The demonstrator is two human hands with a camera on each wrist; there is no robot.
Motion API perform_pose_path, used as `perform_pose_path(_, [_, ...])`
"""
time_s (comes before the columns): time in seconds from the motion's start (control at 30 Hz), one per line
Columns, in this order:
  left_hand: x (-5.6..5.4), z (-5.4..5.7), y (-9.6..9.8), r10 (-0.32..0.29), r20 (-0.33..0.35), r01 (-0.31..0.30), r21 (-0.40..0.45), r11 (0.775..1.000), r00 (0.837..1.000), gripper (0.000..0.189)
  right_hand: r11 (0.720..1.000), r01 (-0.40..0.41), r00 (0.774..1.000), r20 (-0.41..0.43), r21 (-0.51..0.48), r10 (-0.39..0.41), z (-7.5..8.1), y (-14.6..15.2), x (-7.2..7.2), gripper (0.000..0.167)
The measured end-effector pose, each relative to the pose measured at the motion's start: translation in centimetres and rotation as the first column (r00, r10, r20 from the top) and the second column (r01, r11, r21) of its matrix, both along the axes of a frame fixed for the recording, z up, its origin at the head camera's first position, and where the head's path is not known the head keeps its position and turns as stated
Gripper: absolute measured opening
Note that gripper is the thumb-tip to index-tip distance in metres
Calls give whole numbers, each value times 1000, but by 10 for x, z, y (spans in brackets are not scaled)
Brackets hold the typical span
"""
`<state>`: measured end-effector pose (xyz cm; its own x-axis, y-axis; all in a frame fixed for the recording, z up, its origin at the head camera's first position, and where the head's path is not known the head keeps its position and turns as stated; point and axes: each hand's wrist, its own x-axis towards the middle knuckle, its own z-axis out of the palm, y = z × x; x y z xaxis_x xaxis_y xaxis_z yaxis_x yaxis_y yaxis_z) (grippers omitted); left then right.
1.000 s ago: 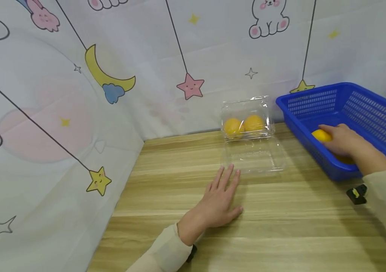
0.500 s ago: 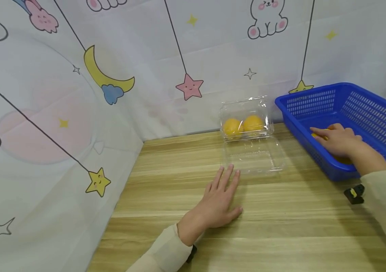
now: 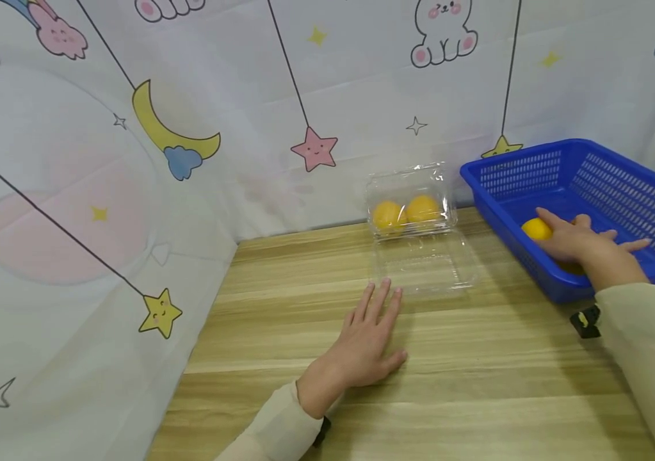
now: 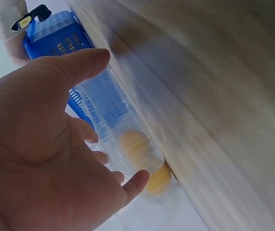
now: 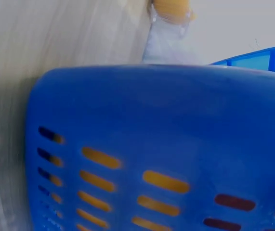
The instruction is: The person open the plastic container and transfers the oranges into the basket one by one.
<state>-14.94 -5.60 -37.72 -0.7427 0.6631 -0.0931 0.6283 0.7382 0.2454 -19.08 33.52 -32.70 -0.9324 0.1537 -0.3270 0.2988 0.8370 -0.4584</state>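
My left hand [image 3: 364,349] lies low over the wooden table, palm down, fingers straight and spread, holding nothing. Just beyond its fingertips stands an opened clear plastic clamshell box [image 3: 428,272], with two oranges [image 3: 404,216] in its rear half. In the left wrist view, the box [image 4: 106,103] shows past the thumb. My right hand [image 3: 583,246] reaches into a blue basket [image 3: 525,246], its index finger alongside an orange [image 3: 536,228]; other fingers splay to the right. The thumb is hidden, so I cannot tell whether it grips the orange.
In the right wrist view the basket's slotted wall [image 5: 127,106] fills the foreground, with orange colour behind several slots. A patterned white cloth [image 3: 246,115] hangs behind and left of the table [image 3: 281,288].
The right hand has shifted over the same orange: its fingers covered most of it half a second ago, and now splay rightward, exposing it. The left hand and box stay put; the view swings slightly right.
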Motion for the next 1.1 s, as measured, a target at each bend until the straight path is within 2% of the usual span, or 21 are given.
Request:
perform_pose_path(0.17, [1,1,-3,8,-3,-8,3,1000,1000,94,998,60,998,10,0,-60,3,-11,2,86])
perform_pose_path(0.4, [1,0,-6,13,0,-13,10,1000,1000,95,999,39,999,-15,-16,-39,0,-14,0,82])
perform_pose_path(0.57, [0,1,-4,5,-4,-5,9,1000,1000,95,1000,7,998,-64,27,-6,-4,-9,1,92])
perform_pose_path(0.7, [0,1,-3,2,-12,-2,-2,1000,1000,95,998,21,995,-94,55,-16,-6,-7,2,100])
perform_pose_path(1.1, [4,4,-7,4,-32,-4,1,1000,999,93,990,93,978,-195,111,-70,-9,-11,0,92])
